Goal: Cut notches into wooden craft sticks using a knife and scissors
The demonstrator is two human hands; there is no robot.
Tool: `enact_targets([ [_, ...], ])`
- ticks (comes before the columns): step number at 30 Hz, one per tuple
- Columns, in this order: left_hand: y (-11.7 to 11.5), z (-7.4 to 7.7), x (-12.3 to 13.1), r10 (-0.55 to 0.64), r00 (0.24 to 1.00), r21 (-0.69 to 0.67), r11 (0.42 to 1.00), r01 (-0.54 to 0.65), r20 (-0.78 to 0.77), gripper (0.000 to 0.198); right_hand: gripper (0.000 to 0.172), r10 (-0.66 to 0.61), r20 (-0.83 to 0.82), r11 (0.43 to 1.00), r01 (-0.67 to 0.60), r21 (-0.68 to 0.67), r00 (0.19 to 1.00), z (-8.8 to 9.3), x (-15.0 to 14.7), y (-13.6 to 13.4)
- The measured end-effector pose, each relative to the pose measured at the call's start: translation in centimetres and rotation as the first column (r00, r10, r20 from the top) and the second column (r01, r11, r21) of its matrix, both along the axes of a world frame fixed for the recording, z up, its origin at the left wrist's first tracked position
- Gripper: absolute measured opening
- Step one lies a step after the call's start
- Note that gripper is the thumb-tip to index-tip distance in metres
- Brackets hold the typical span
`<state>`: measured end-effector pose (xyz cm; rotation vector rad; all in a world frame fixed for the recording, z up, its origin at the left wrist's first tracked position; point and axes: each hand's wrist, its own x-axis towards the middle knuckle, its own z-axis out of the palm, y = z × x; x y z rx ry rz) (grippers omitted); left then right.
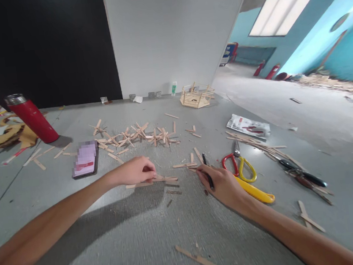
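Observation:
My left hand (pixel 138 171) is closed, its fingers pressing down on a small piece of glued craft sticks (pixel 162 179) that lies flat on the grey table (pixel 137 239). My right hand (pixel 222 182) is closed around a black pen (pixel 206 169), whose tip points toward the right end of that stick piece. A loose stick (pixel 185 165) lies just beyond the pen tip. Red and yellow scissors (pixel 240 165) and a yellow utility knife (pixel 256 191) lie right beside my right hand.
A heap of joined sticks (pixel 134 136) spreads across the middle of the table. A phone (pixel 85 159) and a red flask (pixel 31 117) are at the left. A stick basket (pixel 197 95) stands at the back. A packet (pixel 248 126), pliers (pixel 302 173) and loose sticks lie right.

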<state>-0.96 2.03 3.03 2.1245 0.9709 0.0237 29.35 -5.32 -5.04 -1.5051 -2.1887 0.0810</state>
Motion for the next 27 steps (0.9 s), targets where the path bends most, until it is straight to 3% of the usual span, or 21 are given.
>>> enact_targets([
  [3, 0.0, -0.3, 0.0, -0.03, 0.997, 0.036, 0.999, 0.032, -0.064, 0.021, 0.027, 0.009, 0.005, 1.0, -0.009, 0.003, 1.0, 0.1, 0.0, 0.0],
  [6, 0.4, -0.3, -0.9, 0.026, 0.988, 0.135, 0.991, -0.006, -0.151, 0.009, 0.026, 0.022, 0.005, 1.0, -0.022, 0.015, 1.0, 0.2, 0.0, 0.0],
  [9, 0.6, -0.2, -1.9, 0.076, 0.963, 0.195, 0.981, -0.025, -0.26, 0.013, 0.027, 0.054, 0.0, 0.998, -0.054, 0.041, 0.999, 0.2, 0.1, -0.2],
  [12, 0.5, -0.1, -2.1, 0.044, 0.945, 0.192, 0.981, 0.021, -0.325, 0.014, 0.03, 0.15, 0.008, 0.985, -0.151, 0.079, 0.989, 0.3, -0.2, -0.7],
  [16, 0.2, -0.1, -1.7, 0.02, 0.926, 0.22, 0.973, 0.068, -0.377, 0.015, 0.033, 0.424, 0.075, 0.901, -0.429, 0.061, 0.902, 0.7, -1.2, -1.8],
  [20, 0.3, -0.2, -1.6, 0.041, 0.907, 0.262, 0.962, 0.078, -0.419, 0.009, 0.041, 0.618, 0.173, 0.786, -0.61, -0.103, 0.767, 1.1, -2.1, -2.2],
  [22, 0.6, -0.3, -2.0, 0.068, 0.903, 0.297, 0.953, 0.068, -0.424, 0.004, 0.042, 0.618, 0.193, 0.786, -0.602, -0.139, 0.762, 0.9, -2.0, -2.1],
  [27, 2.7, -0.6, -3.5, 0.187, 0.905, 0.417, 0.909, -0.011, -0.383, 0.025, 0.042, 0.537, 0.189, 0.842, -0.537, -0.052, 0.822, -0.1, -0.9, -1.3],
])
